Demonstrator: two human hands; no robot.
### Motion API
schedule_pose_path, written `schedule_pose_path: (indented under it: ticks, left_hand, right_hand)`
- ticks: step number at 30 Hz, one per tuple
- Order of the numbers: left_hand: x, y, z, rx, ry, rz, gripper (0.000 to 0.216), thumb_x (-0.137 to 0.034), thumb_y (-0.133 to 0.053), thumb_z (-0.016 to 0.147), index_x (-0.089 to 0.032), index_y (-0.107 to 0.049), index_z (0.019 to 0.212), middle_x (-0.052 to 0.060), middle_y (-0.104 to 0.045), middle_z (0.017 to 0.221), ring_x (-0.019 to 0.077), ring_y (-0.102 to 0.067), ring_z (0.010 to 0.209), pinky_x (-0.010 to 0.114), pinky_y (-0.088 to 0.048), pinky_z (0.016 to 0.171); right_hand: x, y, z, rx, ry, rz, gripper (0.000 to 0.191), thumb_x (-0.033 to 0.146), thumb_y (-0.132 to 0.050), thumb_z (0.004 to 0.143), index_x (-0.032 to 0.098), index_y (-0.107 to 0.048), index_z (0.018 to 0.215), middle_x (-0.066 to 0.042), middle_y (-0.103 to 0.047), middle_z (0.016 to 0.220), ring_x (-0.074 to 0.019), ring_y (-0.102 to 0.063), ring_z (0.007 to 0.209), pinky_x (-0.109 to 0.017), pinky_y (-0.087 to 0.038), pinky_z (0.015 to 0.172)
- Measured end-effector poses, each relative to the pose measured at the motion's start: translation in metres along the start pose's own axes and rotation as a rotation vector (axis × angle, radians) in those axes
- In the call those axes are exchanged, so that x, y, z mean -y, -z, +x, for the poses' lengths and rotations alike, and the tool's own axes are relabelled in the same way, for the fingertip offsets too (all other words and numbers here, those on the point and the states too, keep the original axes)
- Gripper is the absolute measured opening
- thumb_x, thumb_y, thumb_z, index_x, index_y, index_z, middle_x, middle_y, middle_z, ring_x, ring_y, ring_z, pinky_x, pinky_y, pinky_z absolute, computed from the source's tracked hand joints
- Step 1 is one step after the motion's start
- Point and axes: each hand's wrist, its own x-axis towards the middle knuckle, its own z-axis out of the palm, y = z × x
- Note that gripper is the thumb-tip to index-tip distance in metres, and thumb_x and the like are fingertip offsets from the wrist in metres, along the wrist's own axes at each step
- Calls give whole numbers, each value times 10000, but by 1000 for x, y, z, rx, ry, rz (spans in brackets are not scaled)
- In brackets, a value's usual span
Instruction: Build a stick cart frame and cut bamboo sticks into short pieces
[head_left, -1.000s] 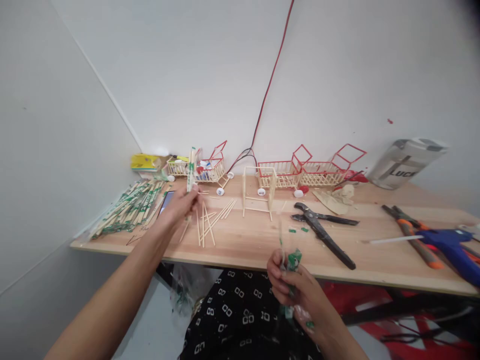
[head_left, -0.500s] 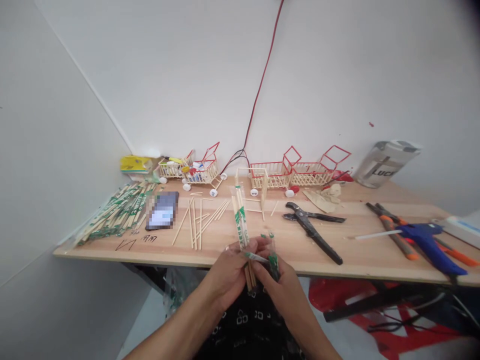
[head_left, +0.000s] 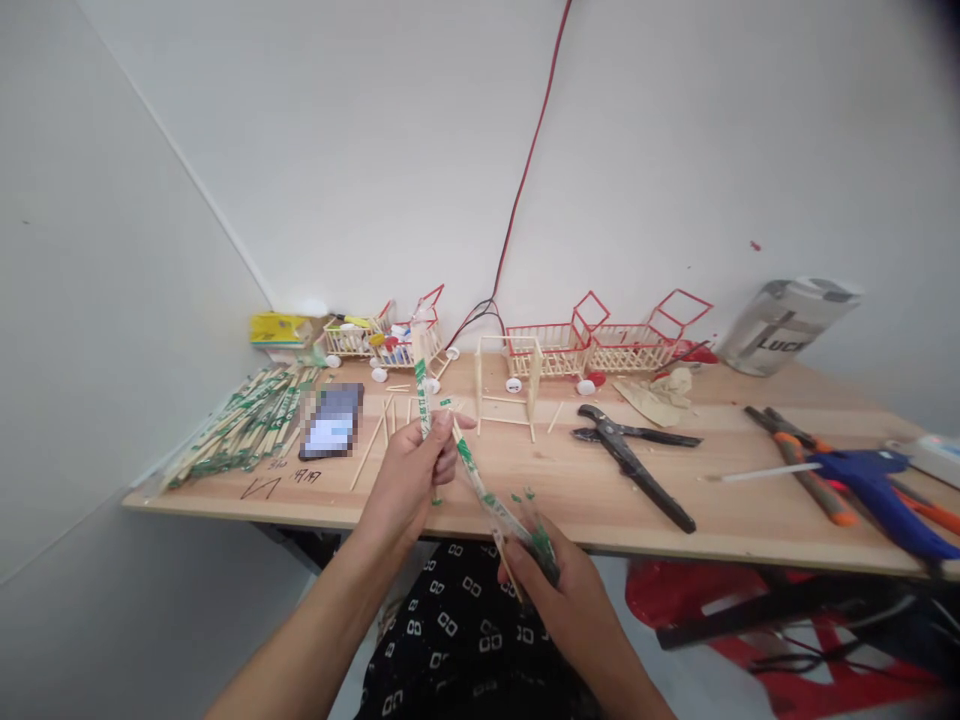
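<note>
My left hand (head_left: pixel 417 468) is closed around a packet of wrapped chopsticks (head_left: pixel 421 385), held upright in a clear sleeve with green print. In my right hand (head_left: pixel 553 578) is another chopstick packet (head_left: pixel 480 482), slanting up toward the left hand's fingertips. Crumpled clear and green wrappers (head_left: pixel 541 545) are bunched in the right hand too. Both hands are over the table's front edge. A pile of wrapped chopsticks (head_left: pixel 240 425) lies on the left of the table. Loose bare sticks (head_left: pixel 367 450) lie behind the left hand, partly hidden by it.
Along the wall stand several small stick-built carts (head_left: pixel 547 350) with red trim, plus a bare stick frame (head_left: pixel 506 405). A phone (head_left: pixel 331 425) lies left. Black cutters (head_left: pixel 637 465), orange-handled pliers (head_left: pixel 814 480), a blue glue gun (head_left: pixel 885 500) and a clear bag (head_left: pixel 787 325) are right.
My hands have moved apart. The left has gone up and left with one packet, while the right stays low with another packet and the wrappers. The view has shifted slightly.
</note>
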Motion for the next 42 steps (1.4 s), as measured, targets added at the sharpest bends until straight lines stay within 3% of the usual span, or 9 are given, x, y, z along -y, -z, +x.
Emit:
schedule_pose_path:
  ticks: [7,11,15,18,22,28,32,37,42]
  left_hand:
    - [9,-4,-10,3,-55,99,330,-466,-662,792,-138,-631,774,-83,-248,513,41,-212,445,187,-138,441]
    - [31,-11,-26,-18,39,149,323,-458,-659,785,-140,-629,736,-78,-284,487,42,-235,431,190,-140,432]
    - [47,-13,-40,59,156,146,333,-466,-648,782,-139,-634,720,-69,-336,456,51,-268,408,199,-172,420]
    - [47,-12,-43,48,173,108,360,-484,-682,748,-133,-622,691,-79,-296,460,45,-219,429,198,-158,428]
    - [41,-14,-43,113,220,137,398,-479,-739,691,-126,-582,602,-61,-340,475,45,-260,446,200,-164,435]
    - [27,-9,-28,54,167,2,348,-425,-743,719,-122,-689,882,-92,-268,511,28,-192,440,177,-123,429]
    - [-3,12,-9,-28,47,5,312,-385,-781,677,-107,-671,767,-65,-379,531,7,-257,429,153,-150,422]
    - [-57,63,31,-217,-208,147,314,-345,-790,610,-104,-637,740,-63,-432,545,-9,-233,373,150,-145,372]
    - [-67,103,81,-296,-74,550,256,-322,-690,659,-140,-517,605,-64,-398,469,10,-205,322,169,-108,337]
  right_hand:
    - [-5,-6,-6,50,76,-10,390,443,-447,928,176,-613,697,15,-557,589,-130,-511,584,-224,-365,575]
    - [-5,-10,-8,-7,72,-1,384,432,-447,924,177,-580,669,20,-539,573,-121,-481,547,-222,-354,542]
    - [-4,-8,-4,-2,41,8,400,462,-427,926,175,-579,692,19,-546,568,-117,-469,517,-226,-355,520]
    - [-3,-3,1,39,39,25,388,473,-434,920,174,-590,728,15,-560,570,-121,-474,507,-232,-368,518]
    - [-1,6,8,-24,75,42,370,465,-475,899,186,-533,663,13,-546,564,-128,-483,545,-236,-381,551]
    - [-2,10,7,86,-3,-3,348,442,-467,904,173,-567,706,36,-503,517,-117,-448,506,-229,-345,522]
    - [-2,11,2,180,11,-7,356,424,-457,909,179,-548,667,37,-499,516,-109,-445,511,-221,-339,532]
    - [-5,16,0,282,-56,-34,316,398,-465,902,184,-574,696,57,-456,465,-105,-431,460,-220,-332,511]
    - [-8,14,1,271,-63,2,342,451,-423,930,174,-600,836,57,-467,458,-116,-444,467,-234,-359,532]
